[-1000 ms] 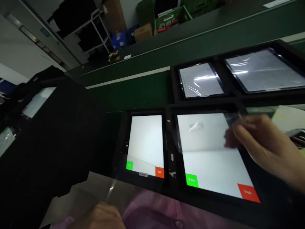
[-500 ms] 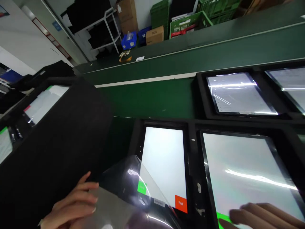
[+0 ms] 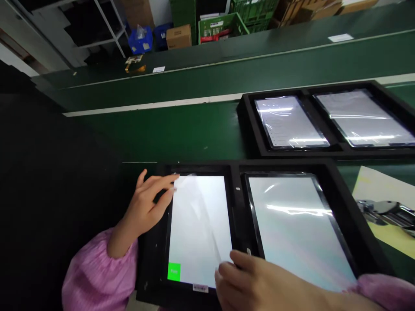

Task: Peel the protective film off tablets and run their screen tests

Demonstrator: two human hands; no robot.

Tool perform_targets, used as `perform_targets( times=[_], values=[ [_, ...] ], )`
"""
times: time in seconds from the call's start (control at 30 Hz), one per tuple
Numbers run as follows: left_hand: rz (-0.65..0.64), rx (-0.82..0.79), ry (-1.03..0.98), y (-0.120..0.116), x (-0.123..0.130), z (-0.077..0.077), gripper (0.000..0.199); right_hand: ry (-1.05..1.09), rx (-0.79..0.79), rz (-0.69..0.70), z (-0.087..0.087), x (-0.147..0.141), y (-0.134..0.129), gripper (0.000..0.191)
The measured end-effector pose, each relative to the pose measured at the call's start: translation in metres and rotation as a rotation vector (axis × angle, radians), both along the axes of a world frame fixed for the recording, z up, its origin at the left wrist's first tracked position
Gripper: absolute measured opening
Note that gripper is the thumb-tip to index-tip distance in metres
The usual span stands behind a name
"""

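Observation:
Two tablets with lit white screens lie side by side in a black foam tray (image 3: 238,224). Over the left tablet (image 3: 197,229) is a clear plastic film (image 3: 202,207), with a visible crease running down it. My left hand (image 3: 151,201) is at that tablet's upper left corner, thumb and index finger closed on the film's edge. Near the lower right corner, my right hand (image 3: 243,276) has its fingers curled together at the film, hiding part of the screen. A green button shows at the lower left. The right tablet (image 3: 298,229) lies beyond my right hand.
Behind stands another black tray (image 3: 256,129) with two film-covered tablets. To the right, a metal clip-like object (image 3: 389,211) rests on pale yellow paper (image 3: 372,185). A dark panel (image 3: 48,194) fills the left side. Green crates (image 3: 223,28) and a cardboard box (image 3: 179,37) are farther back.
The clear film has moved from in front of the left tablet onto its screen. My left hand moved up to the top corner; my right hand went from the right tablet to the left one.

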State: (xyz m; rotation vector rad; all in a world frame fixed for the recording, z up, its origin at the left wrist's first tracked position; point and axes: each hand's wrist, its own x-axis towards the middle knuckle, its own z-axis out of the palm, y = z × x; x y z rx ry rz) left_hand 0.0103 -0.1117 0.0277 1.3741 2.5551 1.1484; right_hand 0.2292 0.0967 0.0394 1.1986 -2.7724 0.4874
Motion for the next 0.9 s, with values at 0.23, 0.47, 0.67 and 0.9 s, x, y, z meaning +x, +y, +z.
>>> perform_targets(
  times=[0.23, 0.47, 0.67, 0.9],
  values=[
    [0.139, 0.036, 0.095, 0.018, -0.033, -0.035, 0.026, -0.392, -0.724, -0.428, -0.003, -0.106, 0.051, 0.008],
    [0.420, 0.417, -0.304, 0.005, -0.037, -0.073, 0.024, -0.197, -1.113, -0.799, 0.015, -0.167, 0.117, 0.019],
    [0.417, 0.426, -0.407, 0.004, -0.037, -0.083, 0.030, -0.117, -1.103, -0.864, 0.033, -0.162, 0.118, 0.009],
    [0.410, 0.464, -0.440, 0.005, -0.036, -0.082, 0.028, -0.083, -1.021, -0.982, 0.052, -0.151, 0.099, 0.016]
  ],
)
